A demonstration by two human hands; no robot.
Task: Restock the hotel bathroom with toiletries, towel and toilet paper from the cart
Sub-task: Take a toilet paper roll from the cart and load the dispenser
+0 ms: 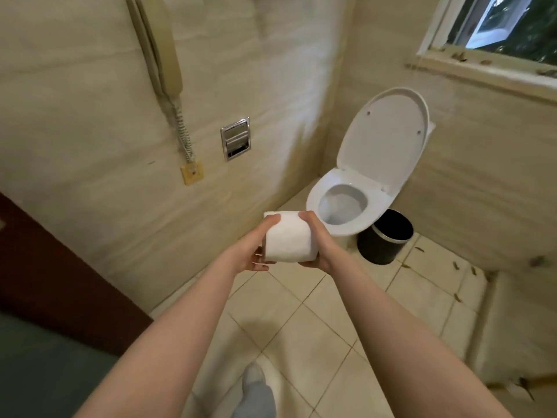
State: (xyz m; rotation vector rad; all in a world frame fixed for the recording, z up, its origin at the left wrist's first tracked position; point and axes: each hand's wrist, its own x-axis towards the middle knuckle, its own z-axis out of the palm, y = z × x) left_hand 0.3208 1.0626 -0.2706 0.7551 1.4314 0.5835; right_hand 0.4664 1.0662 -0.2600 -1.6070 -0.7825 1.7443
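You hold a white toilet paper roll out before you in both hands. Your left hand cups it from below, thumb over its top edge. Your right hand grips its other side, fingers curled over the top. Just beyond your right hand stands the toilet, lid raised, with a black bin beside it. Up and left of your hands, a chrome recessed holder sits in the wall beside a wall phone.
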